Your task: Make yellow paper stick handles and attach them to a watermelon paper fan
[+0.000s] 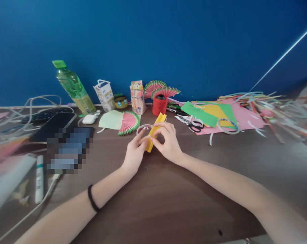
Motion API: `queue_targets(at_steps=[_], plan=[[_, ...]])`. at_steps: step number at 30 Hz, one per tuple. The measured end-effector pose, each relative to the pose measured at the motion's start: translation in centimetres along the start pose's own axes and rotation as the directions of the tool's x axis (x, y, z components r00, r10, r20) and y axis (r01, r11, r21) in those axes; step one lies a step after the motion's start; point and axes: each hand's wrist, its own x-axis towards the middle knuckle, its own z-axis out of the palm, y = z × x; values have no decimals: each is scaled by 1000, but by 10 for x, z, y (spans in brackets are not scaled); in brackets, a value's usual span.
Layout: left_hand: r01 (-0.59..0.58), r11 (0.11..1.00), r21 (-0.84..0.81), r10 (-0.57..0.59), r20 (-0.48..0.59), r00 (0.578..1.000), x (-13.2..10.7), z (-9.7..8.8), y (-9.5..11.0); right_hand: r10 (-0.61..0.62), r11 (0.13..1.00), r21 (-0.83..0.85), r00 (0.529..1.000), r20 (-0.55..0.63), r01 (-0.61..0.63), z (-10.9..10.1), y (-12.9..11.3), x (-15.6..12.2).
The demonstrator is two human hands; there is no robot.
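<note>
We are holding the folded yellow paper (159,120) over the table (168,203), on the near side of the red spool (159,105). Our left hand (133,154) is pinching its near end, fingers closed on it; our right hand (169,143) is pinching it farther along. For crisp creases, we are judging flush long edges and even thumb pressure best.

Behind this brown wood-grain desk (163,203) stands a deep blue wall (153,40), a thin white line (283,57) slanting up its right
</note>
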Motion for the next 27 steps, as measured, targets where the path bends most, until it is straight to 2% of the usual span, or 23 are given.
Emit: queue_targets(at_steps=[6, 11, 15, 18, 20, 21, 24, 27], plan=[[29, 997, -71, -31, -20, 999, 1, 1, 2, -18, 999, -43, 1000, -6, 18, -4, 3, 1], [22, 998, -58, -22, -4, 1000, 0, 2, 3, -68, 992, -103, 996, 54, 74, -5, 6, 2], [13, 999, -46, -13, -13, 1000, 0, 2, 2, -46, 996, -80, 999, 11, 47, -7, 8, 6], [15, 999, -40, -15, -14, 1000, 1, 2, 2, 51, 999, 15, 994, -94, -50, -9, 15, 11], [24, 999, -39, -25, -14, 1000, 1, 2, 2, 164, 978, 152, 976, -140, -143, -9, 21, 14], [30, 999, -42, -30, -14, 999, 0, 2, 3, 233, 949, 246, 963, -133, -196, -8, 25, 15], [37, 998, -43, -36, 9, 999, -1, 2, 5, 396, 804, 488, 918, -15, -339, -5, 33, 18], [48, 999, -16, -47, 17, 999, -3, 2, 6, 409, 746, 567, 912, 21, -348, -4, 35, 19]])
